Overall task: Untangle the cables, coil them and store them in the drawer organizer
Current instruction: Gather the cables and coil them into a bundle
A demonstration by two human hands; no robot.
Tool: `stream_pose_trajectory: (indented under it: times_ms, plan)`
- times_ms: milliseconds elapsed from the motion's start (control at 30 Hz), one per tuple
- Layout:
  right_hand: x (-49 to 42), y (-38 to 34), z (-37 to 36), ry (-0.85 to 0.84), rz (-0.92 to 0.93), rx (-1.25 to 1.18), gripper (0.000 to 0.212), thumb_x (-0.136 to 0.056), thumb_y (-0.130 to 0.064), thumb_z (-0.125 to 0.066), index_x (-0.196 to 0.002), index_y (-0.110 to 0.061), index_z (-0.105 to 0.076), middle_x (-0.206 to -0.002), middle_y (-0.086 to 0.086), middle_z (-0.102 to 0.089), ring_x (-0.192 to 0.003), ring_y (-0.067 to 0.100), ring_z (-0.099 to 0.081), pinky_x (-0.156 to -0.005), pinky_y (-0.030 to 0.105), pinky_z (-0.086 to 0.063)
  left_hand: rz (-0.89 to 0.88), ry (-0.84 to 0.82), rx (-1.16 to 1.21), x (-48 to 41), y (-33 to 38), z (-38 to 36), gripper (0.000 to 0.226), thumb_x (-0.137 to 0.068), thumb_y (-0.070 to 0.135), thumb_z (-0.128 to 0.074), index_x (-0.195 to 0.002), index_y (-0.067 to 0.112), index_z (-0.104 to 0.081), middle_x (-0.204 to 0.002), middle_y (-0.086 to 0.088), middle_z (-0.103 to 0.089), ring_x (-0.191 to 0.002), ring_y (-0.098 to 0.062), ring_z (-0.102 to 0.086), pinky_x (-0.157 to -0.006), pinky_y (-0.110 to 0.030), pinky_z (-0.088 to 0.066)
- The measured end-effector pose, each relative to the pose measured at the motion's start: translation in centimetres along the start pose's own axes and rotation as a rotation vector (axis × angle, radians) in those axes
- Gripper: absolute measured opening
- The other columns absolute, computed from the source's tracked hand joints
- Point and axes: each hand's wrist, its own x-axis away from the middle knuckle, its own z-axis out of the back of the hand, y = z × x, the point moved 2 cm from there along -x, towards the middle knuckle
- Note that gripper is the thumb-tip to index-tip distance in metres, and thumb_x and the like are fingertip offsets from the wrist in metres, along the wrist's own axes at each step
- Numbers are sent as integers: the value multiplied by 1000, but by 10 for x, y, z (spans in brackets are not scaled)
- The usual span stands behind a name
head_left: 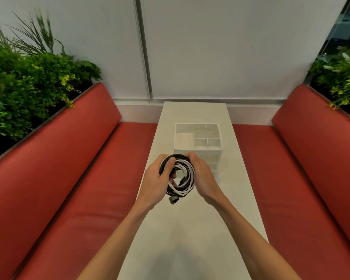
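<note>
A round bundle of black and white cables (183, 179) is held above the white table (194, 229), just in front of the drawer organizer (177, 136). My left hand (157, 182) grips the bundle's left side, thumb over the black loops. My right hand (203, 176) grips its right side, fingers curled over the top. A black plug (173, 199) hangs from the bundle's lower edge. The organizer is white, with several open compartments on top and drawers below; pale contents show in some compartments.
Red cushioned benches (73, 168) run along both sides of the narrow table, the right one (303, 168) close by. Green plants (28, 81) stand behind the left backrest and more plants (341, 77) behind the right. A white wall closes the far end.
</note>
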Motion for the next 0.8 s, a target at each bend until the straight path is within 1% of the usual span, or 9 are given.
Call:
stream_pose_trajectory:
  times_ms: [100,200,333,400,467,533,600,700,800]
  plan:
    - [-5,0,4,-22,-13,-84,43,-116,-38,-40,-97,-6,-62,-94,11,-66,-84,19,-58,-85,45,-49,-13,-39,17,-1,2,3,25,-112,33,-52,-101,17,-67,-70,-2,-61,-60,-15,-53,-61,-33,-47]
    - [-6,-4,10,-34,40,-78,41,-117,-37,-42,-96,-12,-66,-93,6,-69,-85,17,-60,-84,43,-51,2,-55,48,-2,5,6,31,-111,37,-52,-101,10,-65,-71,-5,-60,-59,-17,-52,-59,-38,-47]
    - [-9,-10,20,-15,231,182,42,-119,-34,-35,-91,-15,-59,-85,2,-62,-83,24,-57,-81,44,-47,30,-71,101,0,10,7,35,-109,43,-53,-103,13,-70,-72,-8,-61,-61,-19,-52,-57,-35,-45]
    - [-15,-10,25,-7,306,328,41,-119,-33,-32,-87,-17,-52,-82,-2,-56,-81,21,-53,-76,42,-44,46,-91,117,2,11,7,34,-110,44,-52,-100,18,-73,-72,-5,-60,-63,-19,-53,-57,-34,-45]
    - [-22,-11,31,-8,333,379,40,-119,-31,-34,-84,-21,-50,-80,-5,-54,-79,17,-52,-74,37,-40,65,-116,112,4,12,6,40,-110,45,-51,-99,12,-72,-71,-4,-59,-63,-19,-53,-56,-34,-46]
    - [-24,-11,34,-25,313,322,40,-119,-32,-36,-87,-21,-56,-83,-7,-58,-81,15,-56,-75,34,-42,61,-139,102,5,14,6,43,-111,43,-51,-99,7,-70,-70,-4,-59,-61,-19,-53,-56,-34,-46]
    - [-24,-9,31,-50,257,194,41,-119,-35,-37,-93,-16,-62,-87,-6,-61,-84,16,-59,-78,33,-45,36,-144,79,3,20,5,39,-111,41,-51,-98,10,-71,-69,-2,-60,-60,-17,-54,-56,-32,-46]
    - [-21,-2,18,-35,178,13,46,-118,-39,-39,-96,-7,-61,-90,13,-61,-81,22,-57,-77,39,-47,-1,-133,37,-1,25,6,32,-110,42,-54,-96,17,-68,-70,0,-62,-59,-14,-56,-58,-35,-47]
    - [-16,2,7,23,129,-149,35,-119,-31,-43,-98,-9,-61,-97,20,-60,-86,18,-59,-80,42,-50,-4,-112,22,-3,28,7,26,-107,44,-57,-121,23,-61,-85,-3,-72,-71,-13,-66,-68,-48,-59]
